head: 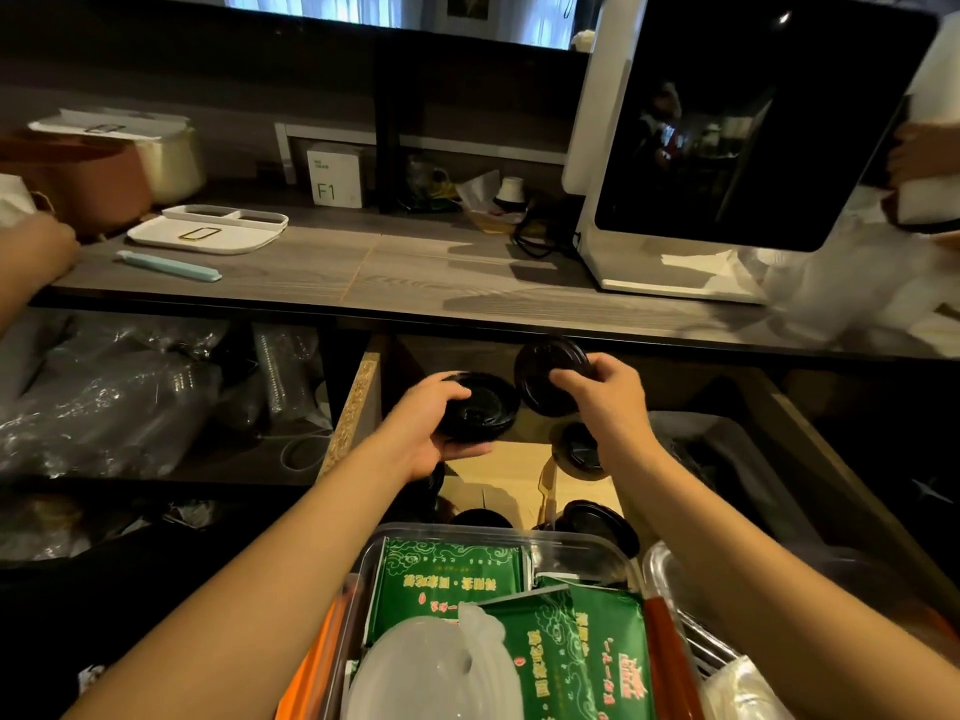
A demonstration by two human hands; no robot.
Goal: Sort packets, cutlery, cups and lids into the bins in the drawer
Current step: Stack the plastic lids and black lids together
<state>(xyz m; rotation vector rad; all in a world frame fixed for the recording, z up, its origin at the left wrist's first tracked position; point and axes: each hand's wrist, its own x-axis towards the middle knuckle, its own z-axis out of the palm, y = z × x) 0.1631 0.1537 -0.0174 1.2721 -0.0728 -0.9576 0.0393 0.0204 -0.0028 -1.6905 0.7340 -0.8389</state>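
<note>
Black lids [480, 407] in both hands, green packets [452, 579] nearer, counter [415, 267] above

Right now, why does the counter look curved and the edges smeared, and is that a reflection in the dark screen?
Head view: the wide-angle lens bows the counter edge and stretches the corners. Head view: the right margin is smeared by motion blur around the white bags. Head view: the dark screen mirrors the room faintly. Head view: the black lids under each hand's grip lose detail in drawer shadow.

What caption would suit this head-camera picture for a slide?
Over an open drawer, the left hand and right hand each hold a black lid, green packets binned below.
</note>
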